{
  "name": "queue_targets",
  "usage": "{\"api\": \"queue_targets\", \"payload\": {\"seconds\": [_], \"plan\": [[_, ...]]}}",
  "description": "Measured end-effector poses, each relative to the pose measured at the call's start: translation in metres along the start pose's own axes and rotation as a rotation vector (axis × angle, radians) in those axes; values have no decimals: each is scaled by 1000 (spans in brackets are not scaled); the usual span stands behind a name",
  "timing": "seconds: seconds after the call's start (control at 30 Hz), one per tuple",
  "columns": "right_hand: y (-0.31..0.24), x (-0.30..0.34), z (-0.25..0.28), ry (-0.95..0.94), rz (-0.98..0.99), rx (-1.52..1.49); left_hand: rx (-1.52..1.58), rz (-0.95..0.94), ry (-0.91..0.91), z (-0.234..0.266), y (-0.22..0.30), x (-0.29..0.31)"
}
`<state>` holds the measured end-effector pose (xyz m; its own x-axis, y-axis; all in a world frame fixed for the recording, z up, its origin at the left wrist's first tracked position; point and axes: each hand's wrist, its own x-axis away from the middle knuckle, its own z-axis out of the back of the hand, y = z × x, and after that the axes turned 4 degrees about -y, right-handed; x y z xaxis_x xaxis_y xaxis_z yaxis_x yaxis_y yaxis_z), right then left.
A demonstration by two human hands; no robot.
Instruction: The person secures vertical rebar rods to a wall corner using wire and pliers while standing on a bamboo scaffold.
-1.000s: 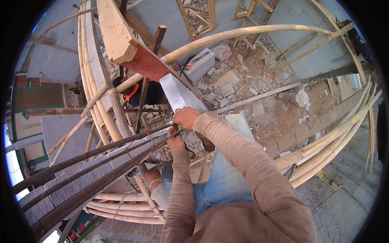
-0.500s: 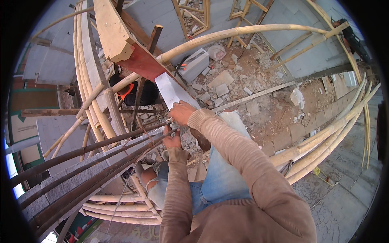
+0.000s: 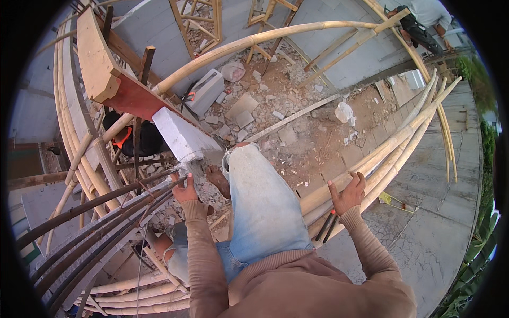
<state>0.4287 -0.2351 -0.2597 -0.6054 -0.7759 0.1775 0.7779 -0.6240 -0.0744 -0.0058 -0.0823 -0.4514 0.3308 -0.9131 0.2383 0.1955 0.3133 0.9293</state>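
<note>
My left hand (image 3: 185,192) is at the end of a bundle of rusty steel reinforcing bars (image 3: 114,214), its thumb and fingers pinched around one bar's tip. Just beyond it a white lightweight block (image 3: 183,135) leans with its lower end near the bar ends. Out to the right, my right hand (image 3: 348,195) holds nothing, thumb and fingers apart above the bamboo poles (image 3: 389,146). Beside its wrist lies a dark-handled tool with orange-red ends (image 3: 326,227); its working end is hidden, so I cannot tell its kind.
Bamboo poles curve around me. A board with a red side (image 3: 132,95) hangs at upper left, a person in dark clothes (image 3: 143,139) below it. Another person (image 3: 424,24) is at upper right. Rubble (image 3: 249,106) and another block (image 3: 207,93) lie below.
My right hand has left the bar ends and swung right to the bamboo poles, where it is open. My left hand stays at the bars. The view has shifted right.
</note>
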Motion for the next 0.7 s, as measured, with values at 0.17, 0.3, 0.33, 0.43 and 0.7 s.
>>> {"api": "queue_targets", "payload": {"seconds": [0.17,0.3,0.33,0.43,0.7], "plan": [[79,122,-52,-91,-263,-143,-468,-38,119,-22,7,1],[78,136,-69,-194,-316,-222,-592,36,183,-23,12,3],[74,138,-67,-211,-259,-191,-622,36,188,-24,16,2],[77,141,-67,-373,-312,-410,-630,-90,253,-23,3,1],[43,97,-26,-271,-632,-1140,-534,-107,260,-28,6,7]]}}
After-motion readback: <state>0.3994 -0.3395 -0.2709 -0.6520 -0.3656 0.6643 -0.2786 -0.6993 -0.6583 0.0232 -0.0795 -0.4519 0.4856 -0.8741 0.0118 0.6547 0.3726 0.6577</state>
